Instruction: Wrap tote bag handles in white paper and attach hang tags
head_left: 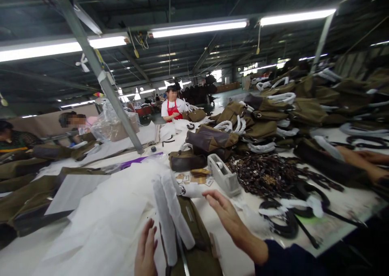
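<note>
An olive bag [194, 231] lies on the table at the bottom centre, its two handles [172, 219] wrapped in white material. My left hand [146, 247] is just left of the handles, fingers extended and holding nothing. On the other side, my right hand [226, 215] reaches in from the right with fingers stretched toward a small white wrapped piece [194, 191] at the bag's far end. Its fingertips are at or near that piece; whether they touch it is unclear. A grey tape dispenser [223, 174] stands beyond my right hand.
White sheets [115, 211] spread at left. A pile of dark straps [267, 174] and black loops [279, 221] lie at right, below heaped olive bags [291, 105]. A metal post [106, 85] rises at left. Other people are across the table; another person's arm [358, 162] shows at far right.
</note>
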